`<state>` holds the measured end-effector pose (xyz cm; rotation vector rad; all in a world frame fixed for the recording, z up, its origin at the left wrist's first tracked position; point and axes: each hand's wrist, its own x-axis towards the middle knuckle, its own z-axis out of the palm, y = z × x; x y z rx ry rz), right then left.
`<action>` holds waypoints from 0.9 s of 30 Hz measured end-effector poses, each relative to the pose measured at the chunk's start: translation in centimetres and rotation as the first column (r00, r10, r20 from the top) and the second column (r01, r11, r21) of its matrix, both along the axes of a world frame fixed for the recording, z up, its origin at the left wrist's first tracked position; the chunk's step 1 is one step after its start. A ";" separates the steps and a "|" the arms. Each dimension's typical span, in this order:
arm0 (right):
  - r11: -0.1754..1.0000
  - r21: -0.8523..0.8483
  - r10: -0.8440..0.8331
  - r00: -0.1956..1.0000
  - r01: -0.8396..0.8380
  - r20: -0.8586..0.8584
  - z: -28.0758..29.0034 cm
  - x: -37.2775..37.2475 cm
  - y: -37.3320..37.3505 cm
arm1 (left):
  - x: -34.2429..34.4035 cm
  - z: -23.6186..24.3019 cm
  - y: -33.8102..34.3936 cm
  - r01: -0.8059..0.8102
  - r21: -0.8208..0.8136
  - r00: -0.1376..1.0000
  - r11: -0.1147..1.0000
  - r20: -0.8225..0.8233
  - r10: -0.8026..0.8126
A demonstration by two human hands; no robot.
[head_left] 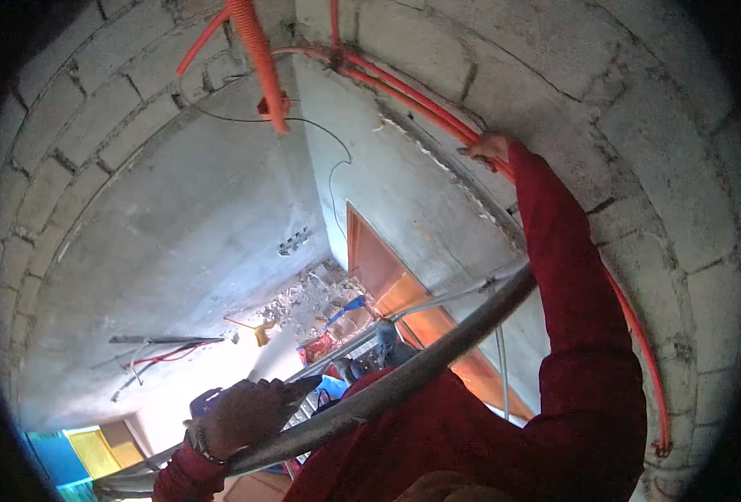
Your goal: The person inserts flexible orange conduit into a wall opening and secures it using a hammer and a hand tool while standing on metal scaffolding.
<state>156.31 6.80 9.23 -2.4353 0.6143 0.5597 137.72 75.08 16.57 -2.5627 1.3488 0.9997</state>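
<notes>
To your left rose one grey plastered wall (169, 234). Your left hand (241, 416) was curled around one dark object (306, 388), its kind unclear. One orange corrugated tube (256, 63) hung above; rubble (307, 297) littered the floor beside one brown door (414, 294), beyond one curved rail (437, 360). Farther right, your right hand (492, 148) grasped at two red tubes (450, 119) running along the bare block wall (546, 92).

Orange-red conduits (412, 94), a ribbed orange pipe (257, 63), dark red sleeves (558, 251), grey block-patterned wall (546, 75), pale blue-grey plaster (194, 217), orange-brown panel (412, 294)
</notes>
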 end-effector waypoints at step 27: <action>0.998 -0.061 0.025 1.000 -0.024 0.006 -1.6 -0.1 -2.3 | -0.6 1.1 1.2 -0.099 -0.259 0.990 0.961 0.073 0.121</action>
